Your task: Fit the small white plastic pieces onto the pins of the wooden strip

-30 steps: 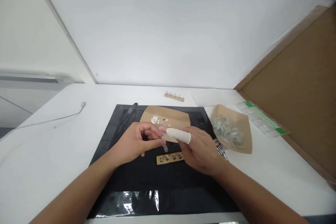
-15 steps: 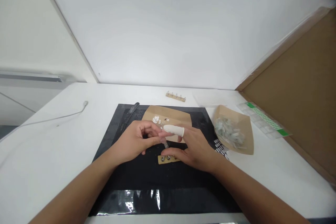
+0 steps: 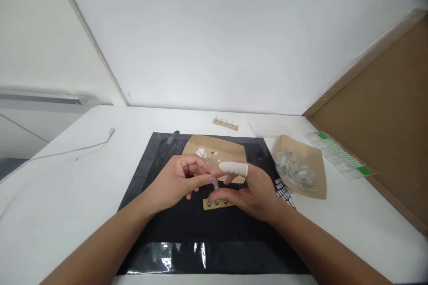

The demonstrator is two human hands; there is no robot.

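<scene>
A small clear nail tip (image 3: pixel 216 185) is between my two hands, above the black mat (image 3: pixel 187 227). My left hand (image 3: pixel 179 182) is closed, its thumb and index finger pinching the upper end. On my right hand (image 3: pixel 256 191) the index finger wears a white finger cot (image 3: pixel 234 168) and meets my left fingertips. The right thumb bears on the lower end of the nail tip, so the piece sits between that thumb and index finger. Just below the thumb lies a tan strip (image 3: pixel 211 205) with metal studs, partly covered by my right hand.
Beyond my hands, a brown paper sheet (image 3: pixel 230 147) carries small white bits (image 3: pixel 200 152). A black nail file (image 3: pixel 170 143) lies left. Rightward are a paper tray (image 3: pixel 319 173) of clear tips, white labels (image 3: pixel 285 193) and a green-labelled clear case (image 3: pixel 341 153). Another studded strip (image 3: pixel 225 124) lies behind.
My right hand has shifted slightly right, and its index finger has drawn back a little from my left fingers. The whole view has moved slightly. The nail tip stays between my hands.
</scene>
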